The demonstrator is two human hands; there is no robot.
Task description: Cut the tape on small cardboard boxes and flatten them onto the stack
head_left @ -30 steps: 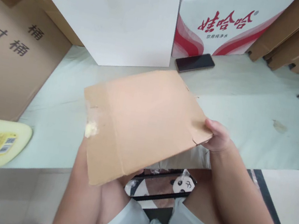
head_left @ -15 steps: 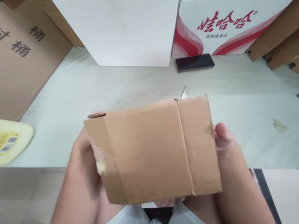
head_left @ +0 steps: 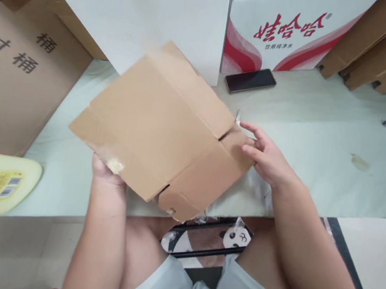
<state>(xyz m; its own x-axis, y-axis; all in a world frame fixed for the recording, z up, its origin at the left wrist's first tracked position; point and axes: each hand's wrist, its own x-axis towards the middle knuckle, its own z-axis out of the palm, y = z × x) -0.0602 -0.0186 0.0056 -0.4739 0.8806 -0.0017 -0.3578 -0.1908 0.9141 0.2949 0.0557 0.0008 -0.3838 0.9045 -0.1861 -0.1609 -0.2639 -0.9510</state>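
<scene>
Pale floor (head_left: 326, 153), phone (head_left: 251, 80) at the far side; head view. Flattened cardboard box (head_left: 154, 128) has swung left and up. Left hand (head_left: 104, 171) pinches its near edge; right hand (head_left: 267, 157), released, fingers spread, touches the right flap.

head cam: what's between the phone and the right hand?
Between phone and right hand, head view: mostly bare pale floor, plus one slim silvery item by the cardboard box corner; too small to identify.

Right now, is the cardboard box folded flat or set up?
Flat: the box shows as one broad sheet, flaps spread; left hand grips it, right hand touches a flap.
</scene>
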